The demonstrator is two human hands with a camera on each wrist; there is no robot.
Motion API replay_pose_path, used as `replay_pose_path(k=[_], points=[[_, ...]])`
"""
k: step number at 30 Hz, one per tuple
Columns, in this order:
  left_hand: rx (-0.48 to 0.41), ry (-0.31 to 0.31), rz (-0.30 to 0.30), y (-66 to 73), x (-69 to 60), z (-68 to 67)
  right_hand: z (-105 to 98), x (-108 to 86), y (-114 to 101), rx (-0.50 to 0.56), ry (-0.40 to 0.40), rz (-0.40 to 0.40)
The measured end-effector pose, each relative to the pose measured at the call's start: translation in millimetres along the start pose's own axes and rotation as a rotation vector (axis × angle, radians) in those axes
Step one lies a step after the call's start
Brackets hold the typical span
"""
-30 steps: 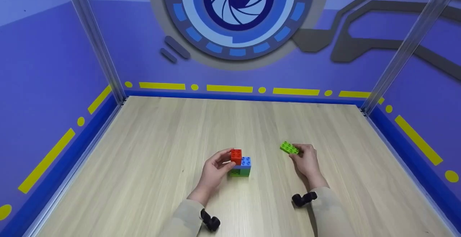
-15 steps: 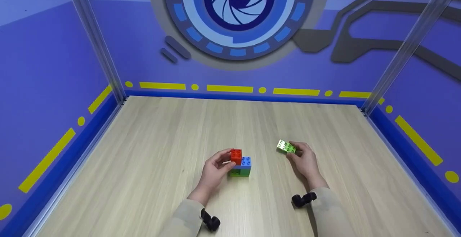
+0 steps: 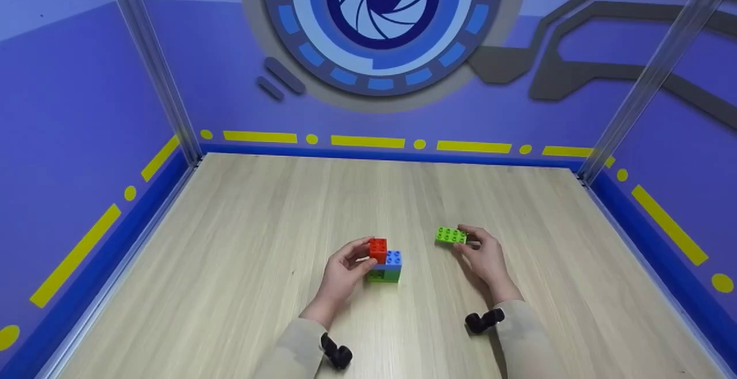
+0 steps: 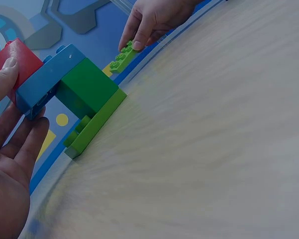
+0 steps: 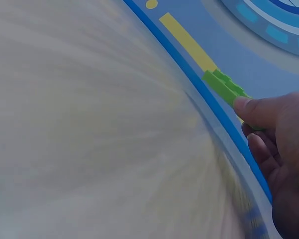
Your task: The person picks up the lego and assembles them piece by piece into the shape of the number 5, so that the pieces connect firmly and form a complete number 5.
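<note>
My left hand (image 3: 341, 276) pinches the red brick (image 3: 378, 250) on top of a small stack. Below the red brick lies a blue brick (image 4: 51, 74), its studs bare on the right half. Under that come a dark green brick (image 4: 88, 85) and a light green plate (image 4: 97, 123) at the bottom, on the table. Off to the right, my right hand (image 3: 486, 258) holds a second light green brick (image 3: 449, 235) by its right end, between thumb and fingers, studs up. That brick (image 5: 222, 87) is apart from the stack.
The wooden table (image 3: 276, 206) reaches back to a blue-purple wall (image 3: 357, 120) with yellow marks. Similar walls stand at left and right, with metal posts (image 3: 152, 62) at the back corners.
My right hand has moved slightly left with the light green brick, which has turned so its long side lies nearly level across the view. My left hand and the stack stay in place.
</note>
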State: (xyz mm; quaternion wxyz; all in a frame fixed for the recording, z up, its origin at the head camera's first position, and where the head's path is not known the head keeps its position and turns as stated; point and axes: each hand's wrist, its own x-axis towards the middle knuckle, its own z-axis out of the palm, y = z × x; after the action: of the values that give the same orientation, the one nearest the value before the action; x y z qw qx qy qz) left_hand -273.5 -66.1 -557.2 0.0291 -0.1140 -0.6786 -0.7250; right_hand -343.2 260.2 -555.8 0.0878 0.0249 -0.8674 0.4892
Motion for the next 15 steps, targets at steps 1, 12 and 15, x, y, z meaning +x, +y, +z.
replay_pose_path(k=[1, 12, 15], points=[[0.001, 0.0, 0.0, 0.1, 0.1, 0.0, 0, -0.2, -1, 0.012, -0.002, -0.001], [0.01, -0.004, 0.009, 0.4, 0.2, -0.7, 4, 0.2, -11, 0.079, -0.032, 0.001], [0.012, -0.004, 0.011, 0.2, 0.1, -0.8, 4, -0.1, -13, 0.098, -0.037, 0.002]])
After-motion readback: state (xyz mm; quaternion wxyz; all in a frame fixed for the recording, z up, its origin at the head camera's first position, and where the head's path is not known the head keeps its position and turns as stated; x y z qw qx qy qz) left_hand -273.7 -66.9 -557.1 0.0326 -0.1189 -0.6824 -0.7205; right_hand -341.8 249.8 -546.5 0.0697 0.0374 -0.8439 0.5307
